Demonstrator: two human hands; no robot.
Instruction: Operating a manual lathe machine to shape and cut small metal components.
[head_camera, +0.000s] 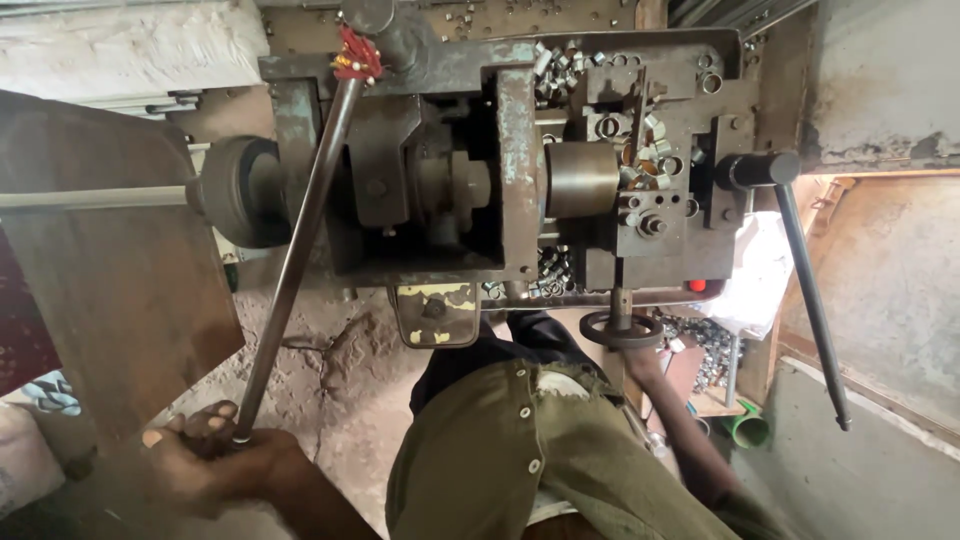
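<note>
My left hand (215, 455) is at the lower left, closed around the bottom end of a long steel lever (295, 260). The lever slants up to the top of a worn metal machine (520, 150), where red tassels (357, 55) hang. My right arm reaches forward to a small round handwheel (620, 328) under the machine's front. My right hand (640, 358) meets the underside of the wheel and its fingers are hidden. A brass-coloured cylinder (582, 180) sits in the middle of the machine, with several small metal rings (645, 150) scattered beside it.
A second long lever (812, 310) with a black hub hangs down at the right. A dark pulley (240, 190) on a shaft sits left of the machine, by a brown board (120, 270). A pile of metal pieces (705, 340) and a green pipe end (748, 430) lie below right.
</note>
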